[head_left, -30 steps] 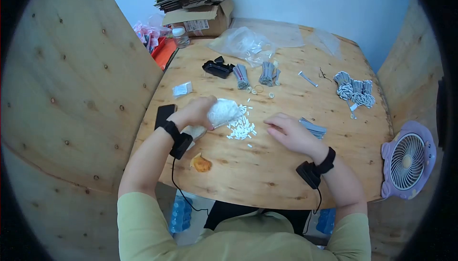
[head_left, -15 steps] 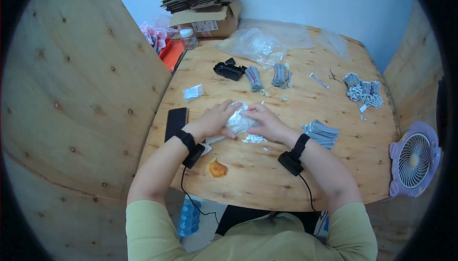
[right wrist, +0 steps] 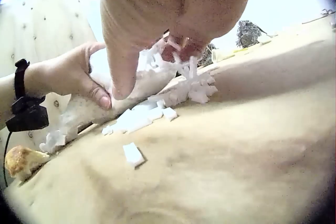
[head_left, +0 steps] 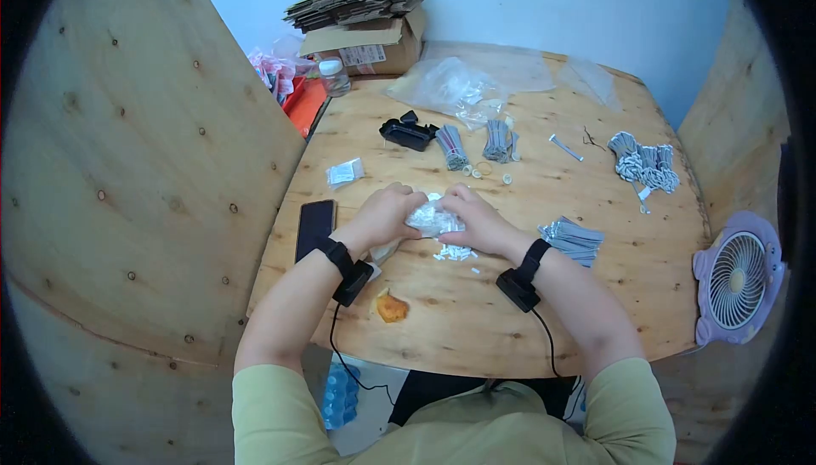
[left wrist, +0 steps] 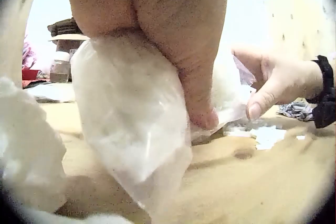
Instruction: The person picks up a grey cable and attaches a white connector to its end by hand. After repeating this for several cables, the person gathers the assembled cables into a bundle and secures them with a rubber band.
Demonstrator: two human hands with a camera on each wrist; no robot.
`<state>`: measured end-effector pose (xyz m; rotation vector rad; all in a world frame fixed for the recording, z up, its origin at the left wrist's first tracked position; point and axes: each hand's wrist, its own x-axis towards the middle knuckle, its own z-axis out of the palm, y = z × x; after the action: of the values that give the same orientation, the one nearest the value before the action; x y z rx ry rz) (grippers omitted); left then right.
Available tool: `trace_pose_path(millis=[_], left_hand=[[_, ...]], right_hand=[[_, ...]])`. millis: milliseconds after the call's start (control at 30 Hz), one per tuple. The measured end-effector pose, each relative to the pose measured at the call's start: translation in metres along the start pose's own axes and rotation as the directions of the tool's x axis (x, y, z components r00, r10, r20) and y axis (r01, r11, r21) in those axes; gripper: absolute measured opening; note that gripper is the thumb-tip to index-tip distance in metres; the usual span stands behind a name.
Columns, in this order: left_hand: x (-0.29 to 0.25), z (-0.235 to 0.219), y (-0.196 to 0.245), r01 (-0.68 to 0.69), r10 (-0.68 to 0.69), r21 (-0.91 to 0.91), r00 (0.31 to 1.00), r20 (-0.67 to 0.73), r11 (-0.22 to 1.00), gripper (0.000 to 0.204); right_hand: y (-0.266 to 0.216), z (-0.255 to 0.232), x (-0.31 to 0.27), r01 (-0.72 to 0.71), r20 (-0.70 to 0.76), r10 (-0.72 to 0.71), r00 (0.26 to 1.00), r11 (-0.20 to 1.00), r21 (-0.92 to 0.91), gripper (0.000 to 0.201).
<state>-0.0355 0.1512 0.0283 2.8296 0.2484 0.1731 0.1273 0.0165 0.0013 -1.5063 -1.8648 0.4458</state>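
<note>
My left hand [head_left: 387,210] grips a clear plastic bag [head_left: 429,220] of small white pieces, thumb and fingers curled round it [left wrist: 131,124]. My right hand [head_left: 474,214] meets it at the bag's open end. Its curled fingers [right wrist: 173,19] hold a clump of white pieces [right wrist: 184,85] against the bag. More loose white pieces [head_left: 455,252] lie on the wooden table [head_left: 476,320] just below the hands, also seen in the right wrist view [right wrist: 142,121]. The bag's opening is hidden by the hands.
A black phone [head_left: 314,227] lies left of my left wrist, an orange lump [head_left: 391,308] below it. Further back are a small bag [head_left: 344,173], a black part [head_left: 408,133], grey bundles [head_left: 497,139] and cord bundles [head_left: 646,163]. A grey stack [head_left: 574,237] and a purple fan [head_left: 735,278] sit right.
My right hand has moved left from the table to the bag in my left hand. The bag has come down lower, and most of the loose pile is now under the hands.
</note>
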Motion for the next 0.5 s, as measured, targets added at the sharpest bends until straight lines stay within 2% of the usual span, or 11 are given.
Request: trace_pose_path(millis=[67,167,233,367,467,500], left_hand=[[0.001,0.000,0.001,-0.019,0.019,0.040,1.000,0.003,0.999,0.053],[0.002,-0.002,0.006,-0.038,0.039,0.057,0.999,-0.016,0.998,0.053],[0.001,0.000,0.012,-0.045,0.048,0.039,0.995,-0.083,0.998,0.053],[-0.001,-0.001,0.008,0.013,-0.013,0.007,0.998,-0.060,1.000,0.054],[-0.003,-0.008,0.008,0.029,-0.028,0.037,1.000,-0.012,0.999,0.055],[-0.004,-0.009,0.007,0.028,-0.028,0.051,1.000,0.001,0.998,0.054]], right_hand=[[0.005,0.004,-0.003,0.085,-0.069,-0.086,0.994,0.996,-0.012,0.050],[0.010,0.008,-0.005,0.085,-0.052,-0.088,0.995,0.995,-0.058,0.049],[0.010,0.015,-0.005,0.029,-0.053,-0.032,0.998,0.998,-0.064,0.049],[0.010,0.017,-0.007,-0.077,-0.055,0.078,0.995,0.997,0.017,0.048],[0.018,0.015,-0.014,-0.089,-0.023,0.092,0.996,0.990,0.111,0.048],[0.018,0.014,-0.015,-0.043,-0.057,0.047,0.997,0.996,0.074,0.047]])
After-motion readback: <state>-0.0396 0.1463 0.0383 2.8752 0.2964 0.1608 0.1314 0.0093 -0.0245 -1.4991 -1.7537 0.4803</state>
